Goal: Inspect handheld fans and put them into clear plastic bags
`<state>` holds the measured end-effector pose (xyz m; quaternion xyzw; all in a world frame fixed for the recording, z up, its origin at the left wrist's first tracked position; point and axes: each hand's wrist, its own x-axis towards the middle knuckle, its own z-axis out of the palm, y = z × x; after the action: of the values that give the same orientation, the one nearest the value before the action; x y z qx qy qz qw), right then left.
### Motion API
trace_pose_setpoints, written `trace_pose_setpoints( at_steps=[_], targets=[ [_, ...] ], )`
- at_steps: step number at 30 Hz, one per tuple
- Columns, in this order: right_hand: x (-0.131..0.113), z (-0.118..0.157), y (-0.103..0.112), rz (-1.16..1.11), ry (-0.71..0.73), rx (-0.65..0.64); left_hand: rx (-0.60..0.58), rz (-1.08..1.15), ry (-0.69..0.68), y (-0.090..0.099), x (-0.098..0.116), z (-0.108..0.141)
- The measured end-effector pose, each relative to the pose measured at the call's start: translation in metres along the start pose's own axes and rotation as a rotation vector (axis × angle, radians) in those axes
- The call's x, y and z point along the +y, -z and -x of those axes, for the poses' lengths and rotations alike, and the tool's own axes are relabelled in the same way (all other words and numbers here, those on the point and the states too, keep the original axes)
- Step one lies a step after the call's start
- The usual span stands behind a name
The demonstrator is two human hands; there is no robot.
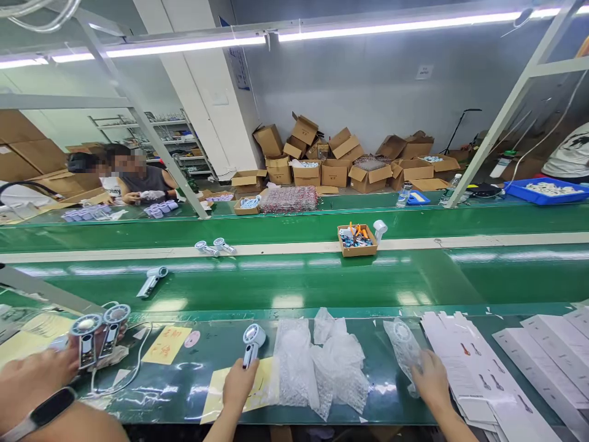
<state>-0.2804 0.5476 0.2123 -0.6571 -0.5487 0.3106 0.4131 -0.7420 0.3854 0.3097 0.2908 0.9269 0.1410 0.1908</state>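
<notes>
Red handwriting on the yellow note (165, 344) is too small to read. The left hand (239, 383), near centre, has its fingers clamped on a fan (252, 344) handle. The right hand (430, 374), further right, pinches a bag (402, 347) beside flat white cartons (469, 368).

Glossy plastic, crinkled film and matt card along a shining green bench

The left hand (239, 383) is gripping a small handheld fan of smooth pale grey plastic (252, 344); the right hand (430, 377) is pressing a clear, wrinkled bubble-film bag (402, 347) (glinting under the lights), while the glossy green bench top (396, 393) is reflecting the lamps beside flat white matt cardboard sleeves (464, 362) and matt yellow paper sheets (264, 383).
</notes>
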Motion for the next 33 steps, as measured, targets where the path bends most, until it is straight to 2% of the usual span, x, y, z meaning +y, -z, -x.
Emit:
trace_pose_setpoints(
  at_steps=[2, 3, 5, 6, 7, 8, 9, 10, 11, 14, 17, 20, 23, 25, 26, 30, 33],
  targets=[
    [-0.031, 0.020, -0.011, -0.032, 0.057, 0.003, -0.022, 0.134, -0.051, -0.013, 0.021, 0.023],
    [-0.052, 0.036, -0.020, -0.140, 0.032, -0.087, -0.047, 0.208, -0.115, -0.022, 0.035, 0.039],
    [-0.098, 0.071, -0.041, -0.533, -0.265, -0.448, -0.121, 0.333, -0.256, -0.041, 0.064, 0.076],
    [-0.119, 0.087, -0.050, -0.743, -0.433, -0.565, -0.184, 0.461, -0.327, -0.050, 0.078, 0.095],
    [-0.136, 0.101, -0.057, -0.900, -0.525, -0.671, -0.269, 0.507, -0.380, -0.059, 0.090, 0.113],
    [-0.148, 0.110, -0.061, -1.000, -0.533, -0.747, -0.378, 0.552, -0.460, -0.066, 0.101, 0.128],
    [-0.155, 0.114, -0.060, -1.064, -0.532, -0.751, -0.481, 0.590, -0.536, -0.071, 0.109, 0.141],
    [-0.156, 0.113, -0.055, -1.096, -0.520, -0.747, -0.554, 0.574, -0.568, -0.076, 0.116, 0.150],
    [-0.152, 0.108, -0.047, -1.103, -0.522, -0.723, -0.572, 0.531, -0.587, -0.080, 0.120, 0.156],
    [-0.123, 0.081, -0.011, -1.053, -0.628, -0.598, -0.474, 0.242, -0.631, -0.097, 0.131, 0.159],
    [-0.093, 0.066, 0.024, -1.002, -0.728, -0.459, -0.453, -0.071, -0.684, -0.130, 0.142, 0.155],
    [-0.078, 0.073, 0.046, -0.995, -0.748, -0.480, -0.399, -0.250, -0.611, -0.165, 0.150, 0.148],
    [-0.068, 0.092, 0.055, -0.984, -0.724, -0.464, -0.372, -0.266, -0.564, -0.183, 0.149, 0.139],
    [-0.062, 0.102, 0.058, -0.981, -0.753, -0.454, -0.376, -0.224, -0.566, -0.180, 0.145, 0.136],
    [-0.059, 0.106, 0.058, -0.992, -0.774, -0.494, -0.378, -0.185, -0.577, -0.175, 0.144, 0.136],
    [-0.051, 0.115, 0.052, -1.103, -0.803, -0.832, -0.389, 0.051, -0.625, -0.144, 0.146, 0.148],
    [-0.056, 0.117, 0.038, -1.121, -0.790, -1.060, -0.524, 0.440, -0.535, -0.123, 0.152, 0.164]
  ],
)
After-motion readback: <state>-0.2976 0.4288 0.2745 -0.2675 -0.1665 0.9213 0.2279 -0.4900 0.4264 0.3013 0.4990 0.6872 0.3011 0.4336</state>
